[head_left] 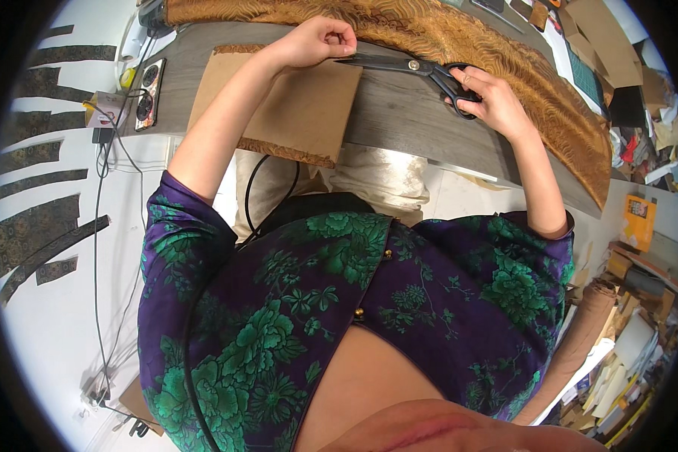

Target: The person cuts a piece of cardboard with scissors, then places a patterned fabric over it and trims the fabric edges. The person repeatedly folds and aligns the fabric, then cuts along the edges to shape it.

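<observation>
My right hand [496,102] grips the black handles of a large pair of scissors [388,63], fingers through the loops. The blades point left and look nearly closed, with their tips over the far edge of a brown board [297,105]. My left hand [320,41] is closed in a pinch beside the blade tips; what lies between its fingertips is too small to make out. Strips of brown patterned fabric [290,151] run along the board's near and far edges. The board overhangs the table's front edge.
A long gold-brown patterned cloth [459,38] lies across the back and right of the grey wooden table [392,113]. At the left are a phone [149,94] and cables. Dark fabric pieces [38,218] hang on the white surface. Boxes and scraps [648,339] crowd the right.
</observation>
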Tool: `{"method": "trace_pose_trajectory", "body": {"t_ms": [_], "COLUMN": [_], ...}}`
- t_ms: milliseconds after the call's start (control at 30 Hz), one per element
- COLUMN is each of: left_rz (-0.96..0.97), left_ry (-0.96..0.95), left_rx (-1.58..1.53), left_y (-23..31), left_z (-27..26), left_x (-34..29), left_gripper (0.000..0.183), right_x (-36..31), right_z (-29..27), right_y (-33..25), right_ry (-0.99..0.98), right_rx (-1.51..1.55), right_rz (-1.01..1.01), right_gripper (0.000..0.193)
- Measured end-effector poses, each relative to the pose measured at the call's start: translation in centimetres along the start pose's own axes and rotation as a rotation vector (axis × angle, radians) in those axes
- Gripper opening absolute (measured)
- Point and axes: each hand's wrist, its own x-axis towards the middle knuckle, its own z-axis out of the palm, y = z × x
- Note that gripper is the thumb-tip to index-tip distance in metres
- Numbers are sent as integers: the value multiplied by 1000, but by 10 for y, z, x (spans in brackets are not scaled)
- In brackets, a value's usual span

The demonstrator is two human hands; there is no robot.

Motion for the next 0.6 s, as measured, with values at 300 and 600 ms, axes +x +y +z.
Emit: {"method": "trace_pose_trajectory", "body": {"t_ms": [300,600], "left_rz": [4,65], "left_ry": [38,705], "left_rx": [-26,-100], "left_y": [0,46], "left_z": [0,-28], "left_x": [0,-165], "left_gripper": [10,6], "right_x": [-4,-63], "right_z": [1,-7], "right_y": [2,-28], "right_ry": [10,307], "right_rx": [-170,45], "right_rz": [-23,224], "right_gripper": [49,36]}}
